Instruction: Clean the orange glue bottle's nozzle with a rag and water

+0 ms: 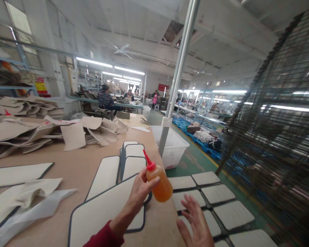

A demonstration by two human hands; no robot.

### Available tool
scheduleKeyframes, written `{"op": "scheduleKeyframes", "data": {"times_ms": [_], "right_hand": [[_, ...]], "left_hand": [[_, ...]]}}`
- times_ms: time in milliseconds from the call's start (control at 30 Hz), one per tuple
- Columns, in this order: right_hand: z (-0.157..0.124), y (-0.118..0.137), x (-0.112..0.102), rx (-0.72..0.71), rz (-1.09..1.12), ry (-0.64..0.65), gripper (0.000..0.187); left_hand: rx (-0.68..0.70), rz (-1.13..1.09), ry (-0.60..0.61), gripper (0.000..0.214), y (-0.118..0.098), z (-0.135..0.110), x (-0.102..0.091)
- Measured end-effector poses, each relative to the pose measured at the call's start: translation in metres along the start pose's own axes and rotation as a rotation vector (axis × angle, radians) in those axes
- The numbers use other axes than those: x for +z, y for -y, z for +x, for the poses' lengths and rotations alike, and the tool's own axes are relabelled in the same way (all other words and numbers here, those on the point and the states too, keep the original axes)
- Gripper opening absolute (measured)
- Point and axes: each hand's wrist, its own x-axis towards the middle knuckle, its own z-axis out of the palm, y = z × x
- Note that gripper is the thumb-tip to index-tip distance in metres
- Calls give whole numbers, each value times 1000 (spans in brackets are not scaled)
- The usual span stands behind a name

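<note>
My left hand [141,188] is closed round a squeeze bottle [161,187] of amber liquid with a red pointed nozzle. The bottle tilts, nozzle up and to the left, above the right edge of the table. My right hand [195,223] is open, fingers spread, with nothing in it, to the right of the bottle and over the panels beside the table. Beneath my left arm lies a large cream panel [100,212] with dark edging. Smaller edged panels [135,164] overlap just beyond it.
Cream rectangular panels [233,211] lie in rows to the right of the brown table [74,171]. Curved beige pieces [100,128] are heaped at the back left. Past the table's edge stand a metal post [179,65] and a white bin [176,151]. A mesh rack [280,120] rises at right. People sit farther back.
</note>
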Motion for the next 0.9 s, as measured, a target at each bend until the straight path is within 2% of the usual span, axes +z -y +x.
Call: {"op": "scheduleKeyframes", "data": {"times_ms": [67, 133, 200, 267, 367, 567, 733, 900], "right_hand": [[12, 6, 7, -204, -290, -73, 61], [21, 8, 13, -352, -489, -54, 63], [27, 5, 17, -443, -576, -18, 62], [29, -1, 16, -476, -597, -5, 61], [29, -6, 10, -409, -536, -14, 59], [27, 5, -7, -237, -344, -14, 54], [33, 7, -19, 60, 59, 110, 67], [34, 5, -30, 92, 337, 160, 61]], "left_hand": [[7, 44, -21, 40, 3, -3, 10], [12, 74, -27, 41, 6, -8, 21], [11, 93, -36, 40, 9, -12, 32], [4, 105, -44, 39, 11, -16, 41], [-14, 108, 5, 43, 13, -21, 48], [-19, 171, 245, 56, 5, -31, 48], [22, 308, 460, 96, -9, -38, 49], [16, 184, 434, 106, 3, -30, 45]]}}
